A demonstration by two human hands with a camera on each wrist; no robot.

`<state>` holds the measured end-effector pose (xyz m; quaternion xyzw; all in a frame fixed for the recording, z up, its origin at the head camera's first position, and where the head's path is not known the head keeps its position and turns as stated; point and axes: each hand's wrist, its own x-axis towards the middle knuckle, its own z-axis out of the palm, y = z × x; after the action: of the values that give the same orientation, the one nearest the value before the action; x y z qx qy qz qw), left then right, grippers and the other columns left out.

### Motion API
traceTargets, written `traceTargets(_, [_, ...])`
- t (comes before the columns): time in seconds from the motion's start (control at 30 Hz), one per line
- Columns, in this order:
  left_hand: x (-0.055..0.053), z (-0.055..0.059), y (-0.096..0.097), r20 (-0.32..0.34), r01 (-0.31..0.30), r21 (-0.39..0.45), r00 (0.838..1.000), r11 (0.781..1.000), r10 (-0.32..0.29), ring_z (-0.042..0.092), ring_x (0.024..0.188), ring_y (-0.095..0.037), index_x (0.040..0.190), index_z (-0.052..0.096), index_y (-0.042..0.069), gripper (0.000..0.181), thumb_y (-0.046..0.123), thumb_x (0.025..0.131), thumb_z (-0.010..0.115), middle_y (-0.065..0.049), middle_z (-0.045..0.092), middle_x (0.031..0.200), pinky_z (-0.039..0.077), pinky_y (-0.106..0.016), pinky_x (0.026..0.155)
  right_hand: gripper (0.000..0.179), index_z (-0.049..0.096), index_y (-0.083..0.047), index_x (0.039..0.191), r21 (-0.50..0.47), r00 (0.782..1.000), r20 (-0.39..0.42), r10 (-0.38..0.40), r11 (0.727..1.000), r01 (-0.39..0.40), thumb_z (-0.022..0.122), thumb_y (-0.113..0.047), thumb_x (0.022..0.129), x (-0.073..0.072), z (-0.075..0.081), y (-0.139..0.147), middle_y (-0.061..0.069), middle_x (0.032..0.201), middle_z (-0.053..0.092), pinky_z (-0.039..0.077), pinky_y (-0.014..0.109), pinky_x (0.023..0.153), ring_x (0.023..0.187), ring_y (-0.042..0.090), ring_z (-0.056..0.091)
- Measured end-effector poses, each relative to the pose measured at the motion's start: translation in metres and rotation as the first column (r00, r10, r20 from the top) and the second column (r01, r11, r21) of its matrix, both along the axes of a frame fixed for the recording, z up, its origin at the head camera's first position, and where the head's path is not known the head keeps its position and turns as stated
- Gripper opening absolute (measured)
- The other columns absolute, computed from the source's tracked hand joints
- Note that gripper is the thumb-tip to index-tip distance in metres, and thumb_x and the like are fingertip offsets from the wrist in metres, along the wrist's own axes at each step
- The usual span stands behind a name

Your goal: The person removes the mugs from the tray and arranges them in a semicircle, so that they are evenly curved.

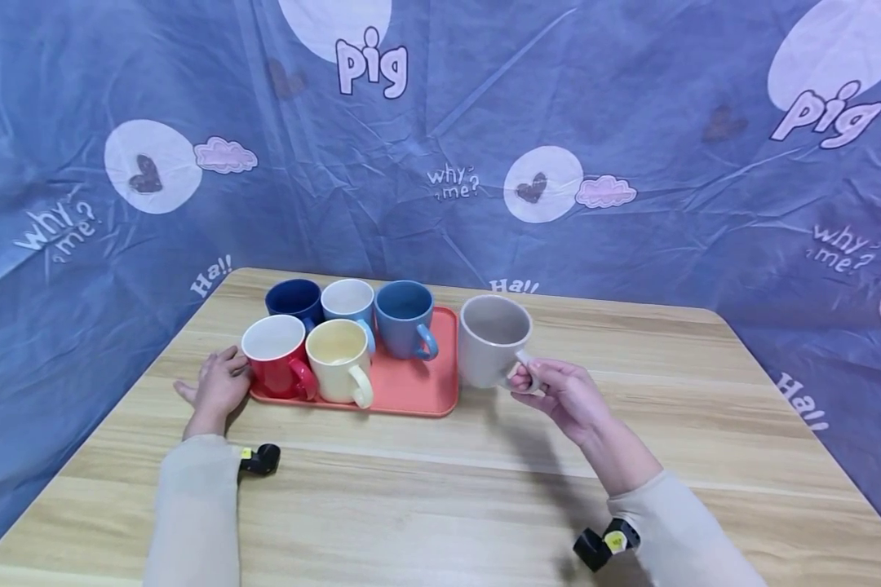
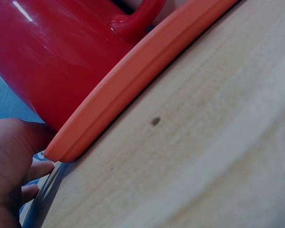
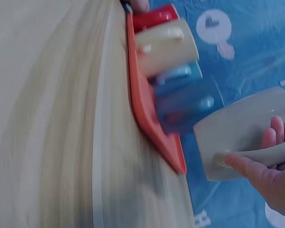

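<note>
My right hand (image 1: pixel 561 395) grips the handle of a light grey mug (image 1: pixel 493 346), which is raised just past the right end of a coral-red tray (image 1: pixel 414 399). The mug is upright, and its visible inside looks empty. In the right wrist view, the thumb lies along the handle of the grey mug (image 3: pixel 242 128). My left hand (image 1: pixel 220 383) rests at the tray's left end, beside a red mug (image 1: pixel 275 367); in the left wrist view the thumb lies against the tray's corner, its tip hidden. A cream mug (image 1: pixel 338 367) stands right of the red one.
Behind these, on the tray, stand a dark blue mug (image 1: pixel 294 297), a white-lined light blue mug (image 1: pixel 348 297) and a mid-blue mug (image 1: pixel 404 318). The tray lies on a wooden table (image 1: pixel 411 505). A blue printed cloth (image 1: pixel 440 122) hangs behind the table and at both sides.
</note>
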<state>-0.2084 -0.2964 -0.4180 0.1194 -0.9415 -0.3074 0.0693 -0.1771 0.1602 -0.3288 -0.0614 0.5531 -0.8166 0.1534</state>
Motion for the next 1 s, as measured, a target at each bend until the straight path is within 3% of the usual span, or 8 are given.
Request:
traceTargets(0.27, [0.001, -0.001, 0.0, -0.008, 0.0, 0.004, 1.0, 1.0, 0.0, 0.012, 0.123, -0.041, 0.114, 0.052, 0.0, 0.037, 0.02, 0.086, 0.039, -0.022, 0.03, 0.132, -0.018, -0.064, 0.082, 0.02, 0.065, -0.003, 0.081, -0.029, 0.999, -0.013, -0.036, 0.999, 0.035, 0.046, -0.003, 0.088, -0.01, -0.01, 0.035, 0.008, 0.074, 0.063, 0.045, 0.036, 0.079, 0.074, 0.015, 0.059])
traceTargets(0.67, [0.001, 0.001, 0.001, -0.009, 0.017, -0.007, 1.0, 1.0, -0.017, 0.013, 0.123, -0.041, 0.114, 0.052, 0.001, 0.036, 0.021, 0.087, 0.039, -0.022, 0.031, 0.132, -0.017, -0.066, 0.081, 0.025, 0.064, 0.001, 0.083, -0.098, 0.997, -0.054, -0.049, 0.994, 0.044, 0.04, 0.003, 0.089, -0.028, -0.025, 0.071, 0.01, 0.077, 0.062, 0.045, 0.038, 0.079, 0.078, 0.017, 0.059])
traceTargets(1.0, [-0.003, -0.007, -0.004, -0.031, -0.002, 0.018, 1.0, 1.0, 0.003, 0.012, 0.126, -0.035, 0.112, 0.056, 0.006, 0.038, 0.026, 0.084, 0.04, -0.014, 0.033, 0.133, -0.023, -0.061, 0.081, 0.024, 0.063, 0.002, 0.081, -0.119, 0.996, -0.025, -0.082, 0.99, 0.078, 0.041, 0.001, 0.089, -0.046, -0.028, 0.085, 0.011, 0.076, 0.062, 0.046, 0.038, 0.078, 0.074, 0.018, 0.059])
